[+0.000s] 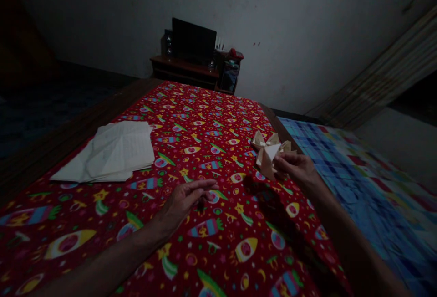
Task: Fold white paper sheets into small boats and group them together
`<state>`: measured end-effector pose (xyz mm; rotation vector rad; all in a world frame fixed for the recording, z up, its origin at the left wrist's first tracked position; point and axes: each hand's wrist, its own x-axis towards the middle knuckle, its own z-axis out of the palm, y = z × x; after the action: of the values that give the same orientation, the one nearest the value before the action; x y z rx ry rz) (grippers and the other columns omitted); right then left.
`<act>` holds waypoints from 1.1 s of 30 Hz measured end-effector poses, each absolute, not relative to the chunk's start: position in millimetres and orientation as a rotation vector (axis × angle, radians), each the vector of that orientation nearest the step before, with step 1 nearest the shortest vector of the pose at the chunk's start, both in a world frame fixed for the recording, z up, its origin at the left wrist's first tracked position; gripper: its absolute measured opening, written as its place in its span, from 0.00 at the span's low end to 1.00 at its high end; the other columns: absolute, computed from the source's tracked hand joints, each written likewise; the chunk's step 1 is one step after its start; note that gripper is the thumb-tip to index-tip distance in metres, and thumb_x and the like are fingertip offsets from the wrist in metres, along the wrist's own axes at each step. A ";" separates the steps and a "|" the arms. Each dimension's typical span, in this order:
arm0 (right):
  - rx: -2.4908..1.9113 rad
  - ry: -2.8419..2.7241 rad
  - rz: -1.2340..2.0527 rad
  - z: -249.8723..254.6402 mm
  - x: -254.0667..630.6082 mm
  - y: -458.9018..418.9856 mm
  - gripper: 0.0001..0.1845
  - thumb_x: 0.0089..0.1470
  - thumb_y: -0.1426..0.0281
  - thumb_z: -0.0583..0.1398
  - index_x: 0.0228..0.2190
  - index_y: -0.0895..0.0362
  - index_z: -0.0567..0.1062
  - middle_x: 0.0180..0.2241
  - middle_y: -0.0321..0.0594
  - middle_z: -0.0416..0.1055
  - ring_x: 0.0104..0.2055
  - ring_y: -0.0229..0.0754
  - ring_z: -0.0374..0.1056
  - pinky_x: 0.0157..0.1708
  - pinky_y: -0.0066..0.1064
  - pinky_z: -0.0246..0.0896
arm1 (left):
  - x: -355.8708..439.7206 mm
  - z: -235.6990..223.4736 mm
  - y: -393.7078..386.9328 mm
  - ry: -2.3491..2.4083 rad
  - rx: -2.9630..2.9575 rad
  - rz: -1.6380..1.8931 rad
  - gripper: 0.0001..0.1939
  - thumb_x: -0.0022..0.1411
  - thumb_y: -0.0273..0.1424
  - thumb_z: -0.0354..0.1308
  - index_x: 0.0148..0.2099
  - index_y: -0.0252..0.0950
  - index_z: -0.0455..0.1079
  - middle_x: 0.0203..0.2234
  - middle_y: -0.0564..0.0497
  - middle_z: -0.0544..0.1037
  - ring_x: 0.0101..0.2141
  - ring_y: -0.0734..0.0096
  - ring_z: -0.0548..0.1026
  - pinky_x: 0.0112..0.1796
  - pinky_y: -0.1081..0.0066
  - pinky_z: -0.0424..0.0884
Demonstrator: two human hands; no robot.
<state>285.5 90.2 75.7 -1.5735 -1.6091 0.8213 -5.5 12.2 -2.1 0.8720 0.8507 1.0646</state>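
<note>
Head view: right hand (296,167) pinches folded paper (271,152); left hand (186,198), loosely outstretched, is over red cloth (191,265).

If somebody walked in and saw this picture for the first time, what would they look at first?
Probably the bright red cloth with rockets all over it, spread across the middle. Next, maybe the pale folded papers at the right, with the right hand's fingertips at them. The stack of pale sheets on the left also stands out against the red.
</note>
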 end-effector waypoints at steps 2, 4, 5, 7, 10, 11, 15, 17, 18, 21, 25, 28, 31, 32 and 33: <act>-1.697 -1.712 0.643 91.6 306.7 108.6 0.22 0.41 0.53 0.60 0.20 0.61 0.74 0.15 0.37 0.65 0.15 0.32 0.55 0.15 0.24 0.46 | -4.9 -3.2 13.0 0.854 0.876 1.063 0.15 0.53 0.34 0.61 0.43 0.34 0.76 0.38 0.43 0.79 0.31 0.71 0.73 0.31 0.74 0.66; -1.806 -1.909 0.516 104.0 319.7 123.7 0.21 0.44 0.55 0.58 0.20 0.62 0.75 0.15 0.37 0.65 0.16 0.32 0.55 0.15 0.24 0.44 | -4.5 -4.1 13.4 0.847 0.890 1.060 0.15 0.53 0.34 0.60 0.43 0.34 0.76 0.38 0.43 0.79 0.30 0.71 0.72 0.31 0.74 0.67; -1.836 -2.044 0.473 108.1 322.5 129.5 0.20 0.46 0.57 0.57 0.20 0.62 0.75 0.14 0.36 0.64 0.16 0.32 0.55 0.16 0.24 0.43 | -4.4 -4.5 13.5 0.843 0.897 1.062 0.15 0.53 0.34 0.60 0.43 0.34 0.76 0.38 0.44 0.79 0.30 0.72 0.72 0.31 0.74 0.67; -1.880 -2.261 0.358 112.2 321.5 137.5 0.16 0.46 0.63 0.56 0.18 0.62 0.74 0.15 0.35 0.64 0.18 0.33 0.57 0.17 0.24 0.44 | -4.5 -4.6 13.7 0.844 0.907 1.062 0.15 0.53 0.34 0.60 0.43 0.34 0.76 0.37 0.44 0.79 0.30 0.72 0.72 0.31 0.74 0.67; -1.891 -2.469 0.256 110.9 311.9 143.5 0.09 0.43 0.73 0.56 0.17 0.61 0.73 0.16 0.36 0.66 0.21 0.34 0.61 0.19 0.23 0.46 | -4.6 -3.6 13.9 0.841 0.914 1.060 0.14 0.53 0.33 0.60 0.42 0.34 0.76 0.36 0.45 0.79 0.29 0.73 0.72 0.31 0.74 0.66; -1.903 -2.496 0.238 109.6 308.7 144.8 0.08 0.43 0.75 0.56 0.18 0.61 0.73 0.17 0.37 0.67 0.21 0.34 0.62 0.20 0.23 0.47 | -4.6 -3.1 14.0 0.841 0.918 1.055 0.14 0.53 0.33 0.60 0.42 0.35 0.76 0.36 0.45 0.79 0.29 0.73 0.72 0.31 0.74 0.66; -1.992 -2.547 0.236 103.3 301.4 150.7 0.08 0.45 0.77 0.56 0.20 0.62 0.74 0.18 0.40 0.69 0.21 0.35 0.63 0.20 0.23 0.49 | -4.2 -1.6 13.8 0.864 0.920 1.050 0.14 0.52 0.33 0.60 0.41 0.35 0.76 0.34 0.46 0.79 0.29 0.72 0.72 0.30 0.74 0.66; -2.020 -2.566 0.217 99.9 299.8 153.5 0.08 0.46 0.77 0.56 0.21 0.62 0.75 0.20 0.41 0.70 0.21 0.35 0.64 0.20 0.23 0.49 | -4.1 -0.9 13.4 0.875 0.923 1.046 0.14 0.52 0.34 0.60 0.41 0.35 0.76 0.32 0.46 0.79 0.28 0.72 0.72 0.30 0.74 0.66; -2.031 -2.569 0.188 98.0 298.9 154.5 0.08 0.46 0.77 0.56 0.21 0.63 0.75 0.20 0.42 0.71 0.22 0.36 0.65 0.21 0.23 0.49 | -4.1 -0.4 13.2 0.879 0.925 1.045 0.13 0.52 0.34 0.60 0.41 0.35 0.76 0.31 0.47 0.79 0.28 0.72 0.72 0.30 0.74 0.66; -2.075 -2.549 0.071 91.6 295.5 155.8 0.08 0.47 0.76 0.57 0.21 0.63 0.75 0.21 0.45 0.71 0.23 0.38 0.66 0.21 0.25 0.49 | -4.0 1.5 12.6 0.876 0.927 1.043 0.13 0.52 0.34 0.60 0.40 0.36 0.77 0.30 0.47 0.79 0.27 0.73 0.72 0.30 0.74 0.66; -2.062 -2.520 0.020 82.4 290.9 154.7 0.08 0.45 0.77 0.57 0.22 0.65 0.76 0.21 0.47 0.70 0.22 0.39 0.65 0.20 0.26 0.48 | -3.3 4.4 12.5 0.876 0.906 1.050 0.13 0.50 0.34 0.61 0.39 0.36 0.77 0.29 0.48 0.79 0.26 0.73 0.72 0.29 0.75 0.66; -2.022 -2.489 0.004 77.0 287.9 153.6 0.06 0.43 0.79 0.57 0.21 0.67 0.75 0.21 0.48 0.70 0.22 0.39 0.64 0.20 0.27 0.47 | -3.0 6.1 12.7 0.882 0.895 1.041 0.12 0.50 0.34 0.62 0.38 0.35 0.77 0.29 0.48 0.79 0.26 0.74 0.71 0.28 0.75 0.65; -1.980 -2.432 0.013 72.8 284.3 151.6 0.07 0.43 0.81 0.58 0.17 0.66 0.73 0.18 0.47 0.68 0.20 0.36 0.62 0.20 0.27 0.46 | -3.2 6.7 12.7 0.875 0.897 1.044 0.12 0.50 0.34 0.62 0.38 0.36 0.77 0.28 0.49 0.79 0.25 0.75 0.71 0.28 0.76 0.65; -1.963 -2.406 0.017 71.5 283.1 150.5 0.08 0.43 0.81 0.58 0.16 0.66 0.72 0.17 0.46 0.67 0.19 0.35 0.62 0.20 0.27 0.46 | -3.4 6.6 12.7 0.870 0.898 1.044 0.12 0.50 0.34 0.62 0.38 0.36 0.77 0.29 0.49 0.79 0.26 0.75 0.71 0.28 0.76 0.65; -1.941 -2.380 0.021 70.3 282.0 149.4 0.10 0.44 0.81 0.58 0.15 0.66 0.71 0.17 0.44 0.67 0.19 0.34 0.61 0.20 0.27 0.45 | -3.5 6.4 12.6 0.867 0.898 1.042 0.12 0.50 0.34 0.62 0.38 0.36 0.78 0.29 0.49 0.79 0.26 0.75 0.71 0.29 0.76 0.65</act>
<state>282.0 149.4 70.3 -1.9409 -2.3800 0.0210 -3.5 12.6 6.4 0.8979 0.8666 1.0420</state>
